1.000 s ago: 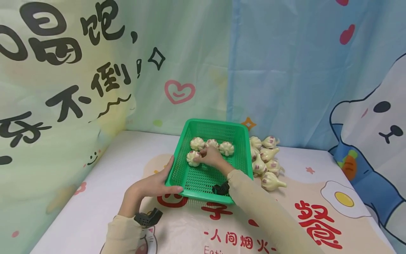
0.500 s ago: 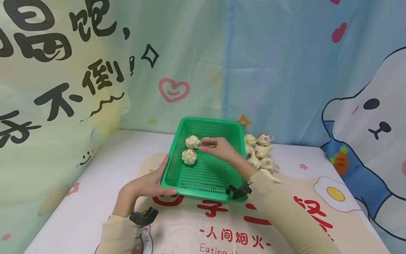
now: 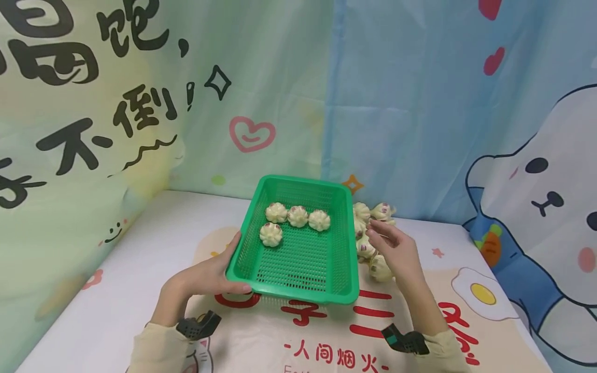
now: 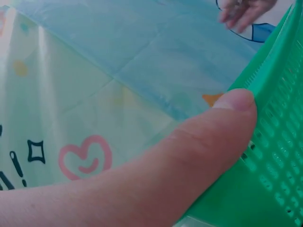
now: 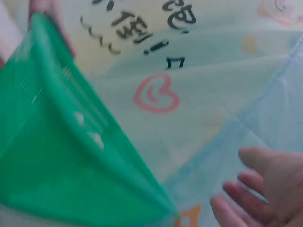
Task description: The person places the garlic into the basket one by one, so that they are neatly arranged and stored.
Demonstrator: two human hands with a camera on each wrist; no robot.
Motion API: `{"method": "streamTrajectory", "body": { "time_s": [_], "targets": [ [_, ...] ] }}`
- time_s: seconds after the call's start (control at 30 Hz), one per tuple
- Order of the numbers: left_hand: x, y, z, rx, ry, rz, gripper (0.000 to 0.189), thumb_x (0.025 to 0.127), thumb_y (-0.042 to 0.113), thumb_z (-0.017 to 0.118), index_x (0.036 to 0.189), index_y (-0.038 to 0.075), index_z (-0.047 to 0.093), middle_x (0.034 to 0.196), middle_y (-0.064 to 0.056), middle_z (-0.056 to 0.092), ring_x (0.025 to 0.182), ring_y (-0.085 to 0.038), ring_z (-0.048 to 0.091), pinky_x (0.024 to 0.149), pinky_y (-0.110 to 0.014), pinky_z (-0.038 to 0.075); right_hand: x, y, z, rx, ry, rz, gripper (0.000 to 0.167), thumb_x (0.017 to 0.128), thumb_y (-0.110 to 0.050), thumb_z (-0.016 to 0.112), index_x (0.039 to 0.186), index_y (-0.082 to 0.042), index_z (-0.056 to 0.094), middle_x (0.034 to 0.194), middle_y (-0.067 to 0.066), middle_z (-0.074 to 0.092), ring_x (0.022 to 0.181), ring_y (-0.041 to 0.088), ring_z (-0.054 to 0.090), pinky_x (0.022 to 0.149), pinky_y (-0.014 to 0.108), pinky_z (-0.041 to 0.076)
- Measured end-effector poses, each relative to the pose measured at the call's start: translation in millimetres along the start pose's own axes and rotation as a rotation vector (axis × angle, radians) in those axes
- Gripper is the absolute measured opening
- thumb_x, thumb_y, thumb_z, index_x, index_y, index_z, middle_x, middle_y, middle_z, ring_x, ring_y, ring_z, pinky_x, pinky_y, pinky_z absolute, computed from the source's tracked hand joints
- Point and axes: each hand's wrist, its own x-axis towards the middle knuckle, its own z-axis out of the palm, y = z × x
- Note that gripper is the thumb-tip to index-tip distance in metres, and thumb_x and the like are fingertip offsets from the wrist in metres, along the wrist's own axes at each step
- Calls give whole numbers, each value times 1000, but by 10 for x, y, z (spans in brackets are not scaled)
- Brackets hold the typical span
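A: Left hand [image 3: 205, 275]?
B: Grips basket [image 3: 298, 294] at near-left corner.
A: Right hand [image 3: 396, 251]?
B: Fingers loosely bent, apart, by the garlic pile [image 3: 365, 248] right of basket; contact unclear.
A: Bulbs [image 3: 297, 216] inside?
B: Four: three abreast toward the back, one before the leftmost. Curtain [image 3: 382, 103] beyond.

Four garlic bulbs [image 3: 297, 216] inside basket [image 3: 298, 265]

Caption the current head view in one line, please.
Left hand holding a green basket with four garlic bulbs inside, right hand close to the garlic pile outside it.
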Motion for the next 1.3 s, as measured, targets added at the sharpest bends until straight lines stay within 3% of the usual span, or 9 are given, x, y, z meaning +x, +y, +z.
{"method": "streamTrajectory", "body": {
  "time_s": [0.07, 0.2, 0.27, 0.4, 0.47, 0.57, 0.77, 1.17, 1.3],
  "targets": [
    [-26, 12, -30, 2, -2, 2, 123, 76, 45, 77, 151, 24, -18, 158, -12, 15, 126, -22, 44, 100, -41, 39, -105, 105, -34, -150, 123, 7, 53, 90, -43, 62, 134, -13, 55, 130, 8, 60, 115, 16, 59, 85, 17, 49],
    [-76, 32, -97, 5, -8, -13, 123, 76, 43, 78, 151, 26, -17, 141, -15, 44, 113, -20, 51, 95, -38, 41, -241, 229, -14, -462, 282, -19, 47, 87, -33, 69, 127, -9, 61, 123, 14, 63, 108, 30, 63, 85, 38, 52],
    [-102, 36, -123, 7, -5, -26, 122, 76, 42, 78, 151, 26, -17, 128, -14, 55, 105, -19, 52, 91, -36, 41, -260, 252, 12, -593, 305, -36, 46, 86, -30, 70, 125, -6, 63, 119, 17, 63, 103, 34, 64, 83, 47, 52],
    [-143, 34, -129, -24, -9, -34, 121, 77, 39, 78, 151, 25, -18, 123, -15, 56, 101, -19, 53, 89, -33, 42, -270, 269, 34, -732, 266, -24, 46, 85, -32, 70, 121, -3, 64, 114, 20, 63, 99, 37, 63, 81, 53, 49],
    [-153, 30, -114, -42, -11, -32, 121, 77, 38, 78, 151, 25, -18, 129, -16, 52, 103, -18, 52, 89, -31, 41, -278, 284, 33, -766, 230, 6, 47, 85, -32, 69, 119, 0, 64, 114, 22, 63, 101, 40, 61, 82, 54, 48],
    [-159, 15, -90, -59, -21, -30, 121, 78, 37, 78, 151, 25, -18, 124, -16, 55, 100, -19, 53, 88, -30, 41, -296, 324, 36, -805, 171, 41, 51, 84, -33, 70, 119, 3, 63, 115, 25, 62, 103, 43, 60, 83, 56, 48],
    [-178, -2, -54, -41, -23, -25, 121, 78, 37, 77, 151, 23, -18, 122, -15, 55, 98, -19, 52, 88, -31, 41, -299, 415, 88, -868, 107, 47, 50, 84, -32, 70, 116, 6, 62, 109, 25, 61, 90, 41, 62, 73, 54, 52],
    [-121, 14, -33, -18, -23, -8, 120, 78, 36, 77, 152, 20, -16, 136, -20, 46, 102, -19, 50, 89, -34, 41, -249, 644, 63, -900, 150, 99, 61, 80, -32, 74, 125, 5, 55, 124, 29, 52, 101, 45, 59, 74, 56, 52],
    [-111, 36, -43, -14, -26, -3, 120, 79, 36, 77, 152, 21, -16, 130, -18, 51, 101, -19, 51, 90, -36, 41, -232, 682, 52, -877, 180, 102, 61, 80, -31, 75, 126, 4, 53, 123, 29, 51, 103, 45, 58, 75, 57, 51]
  ]
}}
